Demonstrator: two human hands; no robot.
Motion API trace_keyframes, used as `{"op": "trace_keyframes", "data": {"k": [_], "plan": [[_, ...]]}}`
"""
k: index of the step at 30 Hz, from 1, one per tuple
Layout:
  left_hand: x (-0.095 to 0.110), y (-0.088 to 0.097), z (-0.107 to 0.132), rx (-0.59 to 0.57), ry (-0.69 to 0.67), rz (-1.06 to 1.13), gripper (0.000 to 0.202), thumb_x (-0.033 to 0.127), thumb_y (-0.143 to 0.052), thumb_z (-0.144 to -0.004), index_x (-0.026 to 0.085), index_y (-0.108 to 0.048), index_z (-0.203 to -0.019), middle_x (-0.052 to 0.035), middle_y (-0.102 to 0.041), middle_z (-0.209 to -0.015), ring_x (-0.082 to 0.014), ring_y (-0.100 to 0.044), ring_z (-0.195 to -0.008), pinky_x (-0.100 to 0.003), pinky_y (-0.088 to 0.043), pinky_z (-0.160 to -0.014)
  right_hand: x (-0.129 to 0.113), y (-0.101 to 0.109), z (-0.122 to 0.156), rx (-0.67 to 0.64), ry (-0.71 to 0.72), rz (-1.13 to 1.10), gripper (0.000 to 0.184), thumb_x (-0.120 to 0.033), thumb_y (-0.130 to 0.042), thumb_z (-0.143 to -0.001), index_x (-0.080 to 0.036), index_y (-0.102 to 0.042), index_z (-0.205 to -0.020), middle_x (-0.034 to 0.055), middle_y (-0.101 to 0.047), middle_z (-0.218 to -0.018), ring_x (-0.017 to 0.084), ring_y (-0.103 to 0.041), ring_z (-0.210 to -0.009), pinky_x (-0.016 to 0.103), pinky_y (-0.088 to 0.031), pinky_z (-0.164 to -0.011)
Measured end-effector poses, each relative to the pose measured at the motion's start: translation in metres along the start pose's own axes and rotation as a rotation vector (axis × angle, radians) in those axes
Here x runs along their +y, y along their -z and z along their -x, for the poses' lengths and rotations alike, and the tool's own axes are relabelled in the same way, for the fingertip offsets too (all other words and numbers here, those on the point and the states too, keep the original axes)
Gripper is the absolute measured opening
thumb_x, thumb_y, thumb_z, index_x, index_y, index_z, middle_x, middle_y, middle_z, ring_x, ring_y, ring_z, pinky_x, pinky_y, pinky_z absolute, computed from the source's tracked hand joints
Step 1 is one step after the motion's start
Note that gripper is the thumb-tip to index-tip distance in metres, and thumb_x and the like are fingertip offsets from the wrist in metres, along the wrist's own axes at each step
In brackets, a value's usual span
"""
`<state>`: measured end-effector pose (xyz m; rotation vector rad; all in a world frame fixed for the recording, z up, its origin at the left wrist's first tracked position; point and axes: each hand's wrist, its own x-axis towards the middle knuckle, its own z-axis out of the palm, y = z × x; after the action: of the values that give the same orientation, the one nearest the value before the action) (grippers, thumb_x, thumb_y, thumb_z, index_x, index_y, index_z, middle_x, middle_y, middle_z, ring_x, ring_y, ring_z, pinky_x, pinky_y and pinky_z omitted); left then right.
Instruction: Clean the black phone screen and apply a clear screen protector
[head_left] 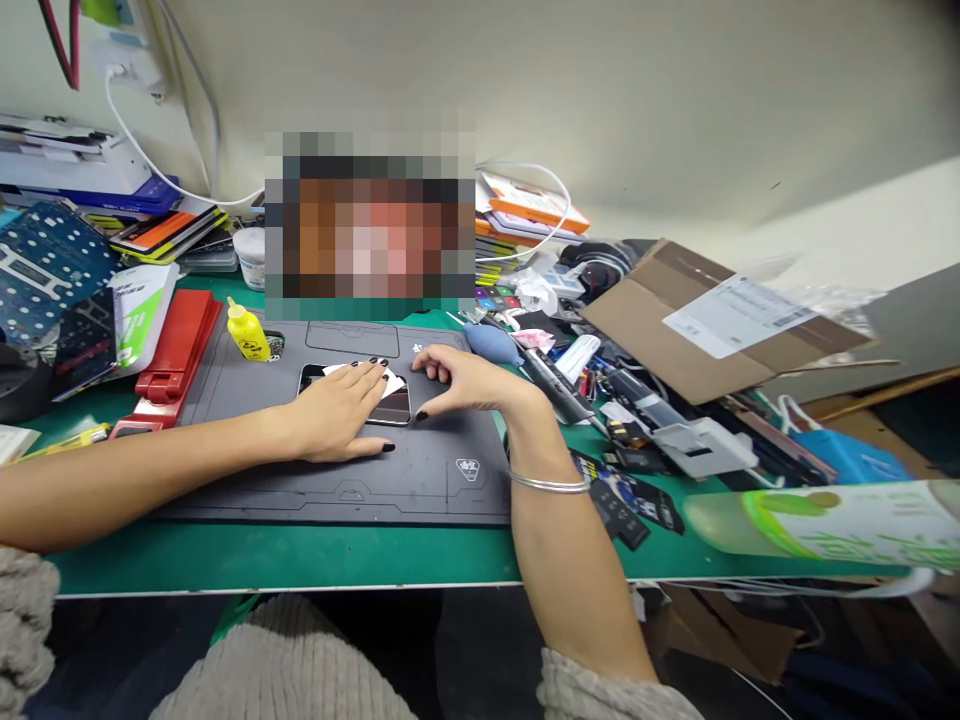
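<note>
Two hands on phone (395, 406) lying left-right: left hand (337, 410) flat on wipe (391, 382), right hand (457, 385) half-curled, empty, at right end.

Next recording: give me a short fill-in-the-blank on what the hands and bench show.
1. The left hand lies flat on the ____ on the grey mat.
2. The bottle at the mat's far left corner is ____.
3. A silver bangle circles the ____ wrist.
Missing words: phone; yellow; right.
</note>
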<state>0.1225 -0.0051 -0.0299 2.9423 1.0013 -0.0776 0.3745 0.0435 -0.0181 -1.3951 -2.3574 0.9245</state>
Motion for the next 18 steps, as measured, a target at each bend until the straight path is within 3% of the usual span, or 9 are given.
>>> {"op": "trace_keyframes", "data": {"k": [5, 18], "plan": [[-0.002, -0.002, 0.001, 0.029, -0.006, 0.020, 0.085, 0.066, -0.040, -0.097, 0.001, -0.033, -0.151, -0.0269, -0.027, -0.163, -0.0375, -0.025, -0.153, -0.048, -0.023, -0.122, -0.012, -0.006, 0.000, 0.010, -0.022, 0.170, 0.069, -0.042, -0.092, -0.049, -0.020, -0.057, -0.104, 0.0010, -0.056, -0.093, 0.019, -0.053, -0.080, 0.032, -0.043, -0.071], [-0.003, -0.002, 0.001, 0.013, -0.038, 0.019, 0.087, 0.063, -0.044, -0.097, -0.003, -0.033, -0.151, -0.0282, -0.028, -0.162, -0.0392, -0.026, -0.152, -0.047, -0.021, -0.123, -0.019, -0.010, -0.001, -0.050, 0.076, 0.107, 0.058, -0.034, -0.090, -0.054, -0.023, -0.055, -0.098, -0.0034, -0.051, -0.085, 0.017, -0.049, -0.076, 0.029, -0.039, -0.069]]}}
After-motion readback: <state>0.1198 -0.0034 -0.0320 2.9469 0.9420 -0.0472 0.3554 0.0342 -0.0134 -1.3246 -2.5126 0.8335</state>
